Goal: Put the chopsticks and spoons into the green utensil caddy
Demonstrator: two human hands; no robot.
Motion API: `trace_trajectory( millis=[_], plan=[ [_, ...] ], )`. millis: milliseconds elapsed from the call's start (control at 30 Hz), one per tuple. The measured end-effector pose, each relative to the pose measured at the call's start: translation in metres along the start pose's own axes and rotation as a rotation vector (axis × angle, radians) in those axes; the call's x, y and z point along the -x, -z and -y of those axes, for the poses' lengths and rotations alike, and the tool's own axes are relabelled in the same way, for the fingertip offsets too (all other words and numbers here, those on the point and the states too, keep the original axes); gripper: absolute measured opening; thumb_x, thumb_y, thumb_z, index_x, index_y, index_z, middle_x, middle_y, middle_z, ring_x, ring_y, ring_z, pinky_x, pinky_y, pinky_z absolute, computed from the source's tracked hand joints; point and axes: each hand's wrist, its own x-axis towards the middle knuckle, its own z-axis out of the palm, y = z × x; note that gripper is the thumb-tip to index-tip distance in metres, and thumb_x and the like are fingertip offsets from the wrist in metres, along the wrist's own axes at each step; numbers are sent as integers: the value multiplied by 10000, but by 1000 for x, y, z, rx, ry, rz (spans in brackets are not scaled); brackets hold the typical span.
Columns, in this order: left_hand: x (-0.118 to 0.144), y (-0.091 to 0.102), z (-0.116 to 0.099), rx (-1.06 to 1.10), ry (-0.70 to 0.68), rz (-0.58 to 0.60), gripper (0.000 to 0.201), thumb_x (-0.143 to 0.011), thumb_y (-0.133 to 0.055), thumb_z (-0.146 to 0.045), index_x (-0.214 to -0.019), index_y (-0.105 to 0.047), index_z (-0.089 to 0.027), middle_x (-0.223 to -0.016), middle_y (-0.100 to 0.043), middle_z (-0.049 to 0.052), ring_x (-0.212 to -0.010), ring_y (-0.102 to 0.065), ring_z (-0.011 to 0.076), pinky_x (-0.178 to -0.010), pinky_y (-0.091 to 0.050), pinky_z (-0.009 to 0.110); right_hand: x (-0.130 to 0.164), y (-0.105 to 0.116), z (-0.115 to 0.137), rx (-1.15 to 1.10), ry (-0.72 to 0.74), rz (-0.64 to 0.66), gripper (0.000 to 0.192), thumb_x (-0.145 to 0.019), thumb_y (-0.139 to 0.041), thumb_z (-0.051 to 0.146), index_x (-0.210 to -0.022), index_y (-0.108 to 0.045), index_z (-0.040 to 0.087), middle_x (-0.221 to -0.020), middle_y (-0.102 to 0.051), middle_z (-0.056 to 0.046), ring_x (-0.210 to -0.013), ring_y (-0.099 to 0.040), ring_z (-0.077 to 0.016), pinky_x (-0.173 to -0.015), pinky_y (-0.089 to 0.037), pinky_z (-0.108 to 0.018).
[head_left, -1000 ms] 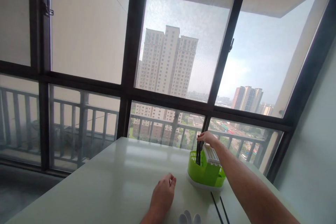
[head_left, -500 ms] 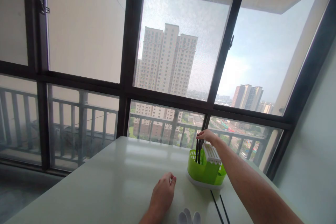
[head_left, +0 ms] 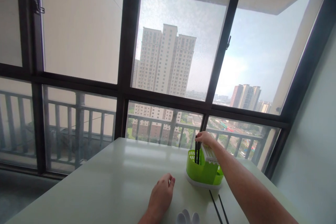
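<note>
My right hand (head_left: 204, 138) pinches the upper ends of black chopsticks (head_left: 196, 154), which stand upright with their lower parts inside a bright green utensil holder (head_left: 202, 173). This holder has a slotted wall and a white base (head_left: 199, 182). A white ribbed piece (head_left: 209, 154) sits on its right part, partly covered by my right forearm. On the table to the left, my left hand (head_left: 160, 192) rests with its fingers curled in; nothing shows in it.
Two loose black chopsticks (head_left: 215, 206) lie on the pale table (head_left: 105, 185) in front of the holder. Several white spoons (head_left: 187, 217) are at the bottom edge of the view. Dark-framed windows (head_left: 168, 95) stand behind the table, and a wall (head_left: 312, 119) rises at the right.
My right hand and the chopsticks in it sit slightly lower at the holder. The whole view has shifted a little; my left hand stays resting on the table.
</note>
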Motion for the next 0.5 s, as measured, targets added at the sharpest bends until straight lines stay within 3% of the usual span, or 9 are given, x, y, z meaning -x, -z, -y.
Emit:
trace_trajectory(
  millis=[167, 333, 500],
  plan=[
    [-1, 0, 1, -6, 3, 11, 327, -1020, -342, -407, -877, -587, -244, -931, -724, 37, -884, -658, 182, -738, -373, 254, -1, -1, 0, 124, -27, 26, 124, -690, -797, 140, -776, -710, 159, -880, -701, -136, -695, -633, -246, -757, -529, -445],
    [-2, 1, 0, -12, 4, 21, 332, -1023, -339, -408, -874, -585, -242, -913, -724, 40, -861, -663, 178, -719, -374, 247, 2, 0, 6, 221, 6, 38, 200, -708, -715, 109, -903, -732, 145, -948, -697, -101, -763, -638, -237, -762, -526, -398],
    [-5, 2, 2, 8, -15, 15, 346, -1023, -324, -406, -876, -590, -240, -883, -717, 34, -852, -665, 181, -734, -397, 252, 23, 0, 29, 301, 138, -80, 243, -816, -683, 178, -1056, -714, 155, -1111, -655, -94, -1030, -593, -244, -889, -467, -337]
  ],
)
